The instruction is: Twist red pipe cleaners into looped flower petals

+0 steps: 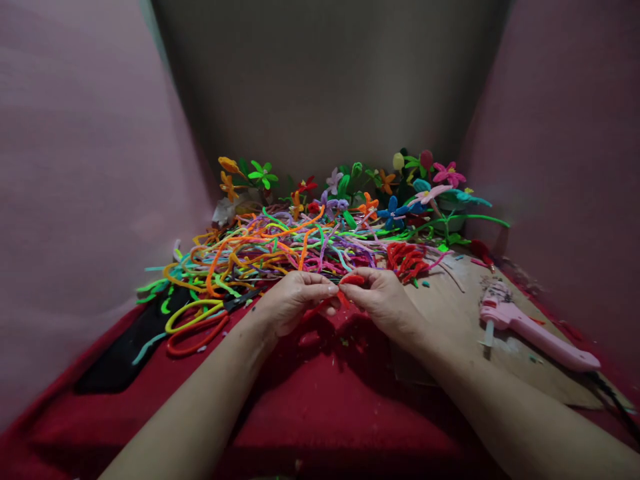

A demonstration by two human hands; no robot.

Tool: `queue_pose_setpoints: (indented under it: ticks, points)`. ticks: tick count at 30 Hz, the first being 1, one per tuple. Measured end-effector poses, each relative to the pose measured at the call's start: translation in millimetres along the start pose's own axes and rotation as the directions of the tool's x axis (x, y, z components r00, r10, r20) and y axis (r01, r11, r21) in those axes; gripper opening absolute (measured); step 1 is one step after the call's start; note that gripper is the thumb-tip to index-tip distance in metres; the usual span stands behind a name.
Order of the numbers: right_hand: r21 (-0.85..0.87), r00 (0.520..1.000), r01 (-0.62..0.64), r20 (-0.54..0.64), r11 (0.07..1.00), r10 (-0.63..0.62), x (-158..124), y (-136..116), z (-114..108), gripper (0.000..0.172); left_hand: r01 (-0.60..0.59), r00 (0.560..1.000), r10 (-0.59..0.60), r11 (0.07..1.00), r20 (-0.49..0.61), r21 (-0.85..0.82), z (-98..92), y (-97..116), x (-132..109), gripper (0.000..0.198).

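Observation:
My left hand (306,295) and my right hand (376,293) meet above the red cloth, fingertips nearly touching. Both are closed in a pinch on a red pipe cleaner (353,280), part of which shows as a loop over my right fingers. More red fuzz shows just below the fingertips. How the piece is bent between the hands is mostly hidden. Right behind them lies a heap of multicoloured pipe cleaners (270,247). A bundle of bent red pipe cleaners (407,261) rests beyond my right hand.
Scissors (196,327) with yellow and red handles lie left, by a black flat object (113,360). At right, a pink glue gun (537,333) rests on a cardboard sheet (450,320). Several pipe-cleaner flowers (393,212) stand along the back wall.

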State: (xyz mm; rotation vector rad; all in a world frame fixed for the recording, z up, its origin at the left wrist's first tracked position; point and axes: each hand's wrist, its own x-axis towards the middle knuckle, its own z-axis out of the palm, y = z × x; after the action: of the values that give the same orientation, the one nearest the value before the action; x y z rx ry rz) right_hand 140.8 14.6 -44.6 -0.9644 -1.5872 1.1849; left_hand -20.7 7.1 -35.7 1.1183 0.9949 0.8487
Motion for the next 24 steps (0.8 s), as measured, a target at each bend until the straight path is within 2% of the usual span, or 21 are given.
queue_pose_setpoints:
  ticks: [4,8,11,13,15,16,18,19,20,21,22,23,24]
  points:
    - [-0.102,0.991,0.129,0.032,0.986,-0.126,-0.5,4.0,0.3,0.012,0.013,1.000,-0.013,1.000,0.028,0.000,-2.6,-0.7,1.8,0.009]
    - [-0.193,0.983,0.185,0.029,0.963,-0.183,-0.8,6.4,0.2,0.012,0.021,1.000,-0.020,0.996,-0.014,0.086,-0.3,0.3,1.8,0.008]
    - [-0.237,0.981,0.192,0.012,0.952,-0.195,-1.5,6.7,0.2,0.012,-0.040,0.995,0.059,0.975,-0.082,0.219,5.0,1.8,1.0,0.009]
    - [-0.252,0.979,0.196,-0.001,0.948,-0.203,-2.5,6.9,0.4,0.012,-0.098,0.981,0.154,0.921,-0.119,0.377,9.3,1.5,0.3,0.008]
    - [-0.279,0.976,0.197,-0.031,0.940,-0.213,-3.4,6.9,0.8,0.012,-0.186,0.939,0.323,0.770,-0.121,0.610,13.3,-1.0,-0.7,0.007]
    - [-0.292,0.975,0.194,-0.051,0.937,-0.218,-3.6,7.0,1.1,0.012,-0.233,0.895,0.437,0.625,-0.087,0.745,15.1,-3.0,-1.3,0.007]
    - [-0.274,0.975,0.167,-0.095,0.947,-0.200,-3.1,7.4,2.0,0.012,-0.277,0.758,0.645,0.188,0.094,0.942,18.1,-7.8,-2.7,0.011]
    - [-0.220,0.982,0.134,-0.102,0.966,-0.160,-2.3,7.8,2.4,0.012,-0.260,0.686,0.695,-0.046,0.218,0.965,19.3,-9.9,-3.4,0.014]
    - [-0.130,0.991,0.083,-0.093,0.988,-0.095,-1.2,8.4,2.7,0.013,-0.230,0.629,0.703,-0.240,0.332,0.943,20.2,-11.5,-4.1,0.017]
    - [-0.014,0.998,0.014,-0.063,1.000,-0.015,-0.1,9.0,2.9,0.015,-0.206,0.591,0.691,-0.369,0.416,0.906,20.7,-12.3,-4.7,0.020]
    - [0.106,0.998,-0.061,-0.016,0.992,0.063,1.1,9.6,2.8,0.017,-0.201,0.574,0.677,-0.429,0.460,0.881,20.8,-12.0,-5.4,0.022]
    - [0.210,0.992,-0.127,0.036,0.969,0.122,2.1,9.9,2.4,0.019,-0.215,0.572,0.678,-0.420,0.462,0.882,20.1,-10.6,-6.0,0.023]
    - [0.280,0.986,-0.166,0.077,0.945,0.151,2.8,9.9,1.6,0.021,-0.249,0.587,0.689,-0.346,0.424,0.905,18.5,-8.0,-6.7,0.022]
